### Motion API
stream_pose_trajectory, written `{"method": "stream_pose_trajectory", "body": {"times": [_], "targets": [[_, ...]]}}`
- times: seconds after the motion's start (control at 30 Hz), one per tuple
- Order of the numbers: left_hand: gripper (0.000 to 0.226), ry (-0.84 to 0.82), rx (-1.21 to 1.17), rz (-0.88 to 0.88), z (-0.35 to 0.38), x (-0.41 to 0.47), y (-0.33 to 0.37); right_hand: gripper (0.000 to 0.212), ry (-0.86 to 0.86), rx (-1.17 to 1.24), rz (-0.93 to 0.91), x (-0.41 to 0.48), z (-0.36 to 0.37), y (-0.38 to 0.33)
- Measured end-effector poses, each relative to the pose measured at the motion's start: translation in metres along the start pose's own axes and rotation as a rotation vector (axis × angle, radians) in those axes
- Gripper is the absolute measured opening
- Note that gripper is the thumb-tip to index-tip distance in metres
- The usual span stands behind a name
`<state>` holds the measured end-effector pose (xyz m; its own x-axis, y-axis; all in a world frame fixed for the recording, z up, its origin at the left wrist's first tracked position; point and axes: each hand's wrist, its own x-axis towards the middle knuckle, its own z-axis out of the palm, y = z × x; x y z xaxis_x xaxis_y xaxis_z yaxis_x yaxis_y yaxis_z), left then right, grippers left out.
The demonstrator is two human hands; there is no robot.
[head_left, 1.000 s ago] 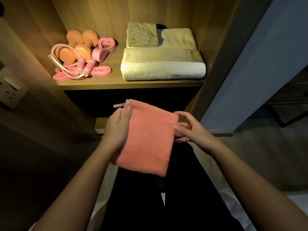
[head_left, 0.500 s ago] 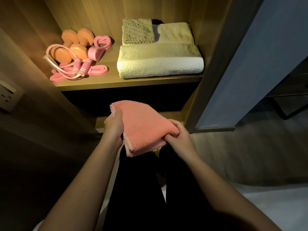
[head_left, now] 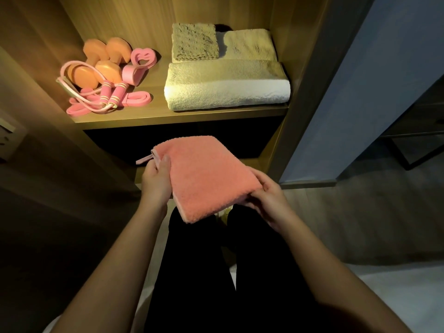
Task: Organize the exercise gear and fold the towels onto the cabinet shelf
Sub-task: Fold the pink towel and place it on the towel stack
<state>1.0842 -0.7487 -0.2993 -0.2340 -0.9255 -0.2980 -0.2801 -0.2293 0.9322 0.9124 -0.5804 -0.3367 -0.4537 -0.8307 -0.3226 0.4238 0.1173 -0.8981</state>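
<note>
A folded pink towel (head_left: 206,176) is held flat below the cabinet shelf (head_left: 182,115). My left hand (head_left: 156,181) grips its left edge, thumb on top near a small hanging loop. My right hand (head_left: 269,200) grips its right corner. On the shelf lie a large folded white towel (head_left: 225,90) and, behind it, a beige knitted cloth (head_left: 194,42) and a cream towel (head_left: 249,45). At the shelf's left sit orange dumbbells (head_left: 101,61), a pink skipping rope (head_left: 108,92), a pink resistance band (head_left: 134,99) and a pink heart-shaped trainer (head_left: 141,61).
The cabinet's wooden side walls (head_left: 295,68) close in the shelf on both sides. A dark lower compartment (head_left: 182,138) opens under it. A wall socket (head_left: 7,138) is at the far left. My dark-trousered legs (head_left: 216,272) are below the towel.
The pink towel was folded in half from a hanging sheet into a thicker pad. It is now lifted flatter and closer to the shelf, both hands still on it.
</note>
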Motion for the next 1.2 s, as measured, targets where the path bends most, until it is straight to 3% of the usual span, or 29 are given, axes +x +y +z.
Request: {"method": "stream_pose_trajectory", "body": {"times": [0.07, 0.17, 0.23, 0.33, 0.43, 0.5, 0.6, 0.77, 1.0, 1.2], "targets": [[0.029, -0.05, -0.002, 0.006, -0.005, 0.002, 0.001, 0.053, -0.225, 0.2, 0.162, -0.001, -0.014, -0.002], [0.038, -0.127, 0.013, 0.035, -0.003, 0.0, 0.001, 0.069, -0.328, 0.118, 0.301, 0.003, -0.019, -0.004], [0.04, -0.176, 0.037, 0.067, 0.004, -0.004, 0.001, 0.072, -0.267, -0.016, 0.33, 0.007, -0.009, -0.009], [0.036, -0.206, 0.135, 0.16, 0.016, -0.009, 0.0, 0.048, -0.084, -0.201, 0.247, 0.011, 0.009, -0.015], [0.029, -0.033, 0.333, 0.279, 0.025, -0.013, -0.004, 0.032, 0.21, -0.383, -0.009, 0.013, 0.02, -0.011], [0.028, 0.049, 0.343, 0.281, 0.03, -0.014, -0.011, 0.022, 0.312, -0.433, -0.159, 0.013, 0.024, -0.01], [0.031, 0.01, 0.238, 0.2, 0.037, -0.009, -0.017, 0.024, 0.262, -0.416, -0.117, 0.014, 0.018, -0.016], [0.026, -0.173, 0.074, 0.135, 0.042, 0.002, -0.012, 0.049, 0.05, -0.168, 0.285, 0.027, -0.001, -0.033], [0.03, -0.274, 0.073, 0.153, 0.046, 0.017, -0.002, 0.057, -0.047, 0.111, 0.314, 0.047, -0.007, -0.04], [0.034, -0.123, 0.219, 0.309, 0.055, 0.031, 0.001, 0.031, 0.083, 0.116, 0.108, 0.063, -0.01, -0.05]]}}
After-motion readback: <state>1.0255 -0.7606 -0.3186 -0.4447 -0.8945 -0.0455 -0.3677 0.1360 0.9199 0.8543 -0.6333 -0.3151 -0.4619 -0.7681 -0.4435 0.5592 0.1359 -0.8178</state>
